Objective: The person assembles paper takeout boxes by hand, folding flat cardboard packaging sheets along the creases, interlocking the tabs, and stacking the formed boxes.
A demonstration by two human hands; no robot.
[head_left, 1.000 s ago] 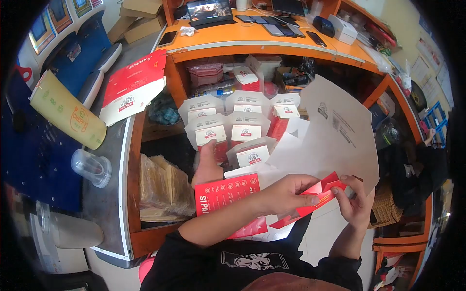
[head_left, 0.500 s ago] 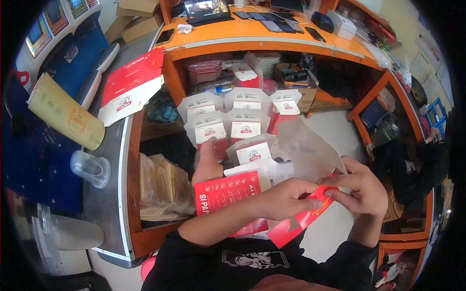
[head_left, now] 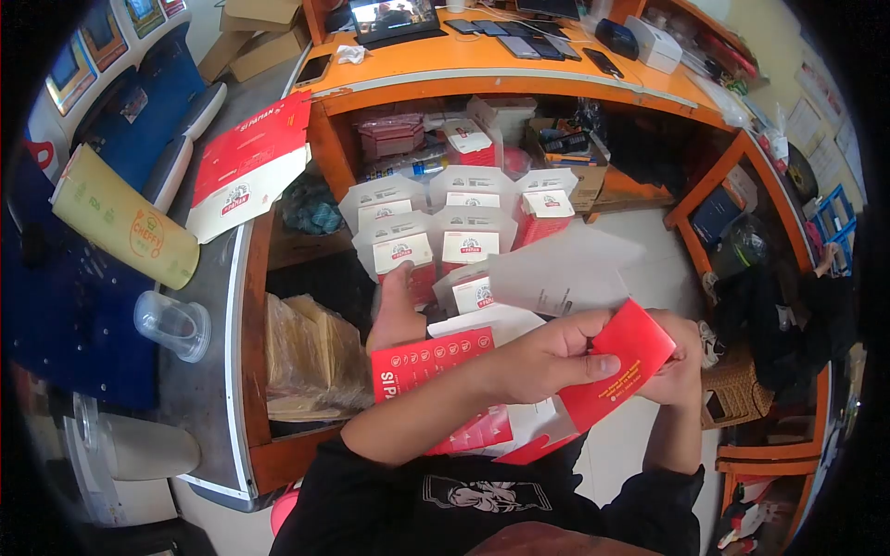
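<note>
A partly folded red and white cardboard food box is between my hands, its white flap standing up beyond them. My left hand grips its near side, thumb pressed on the red panel. On the far right side, my right hand is closed on the box edge, its fingers partly hidden behind the panel. Beneath my left forearm, flat red printed cartons lie on my lap. Several stacks of folded boxes with white lids raised stand in front of me.
A bare foot rests against the nearest left stack. On the grey counter at left are a flat carton, a yellow cup and a clear plastic cup. Phones lie on the orange desk.
The box has turned in my hands, so a red panel now faces me. Its white flap has swung left. My right hand has shifted left and behind the panel.
</note>
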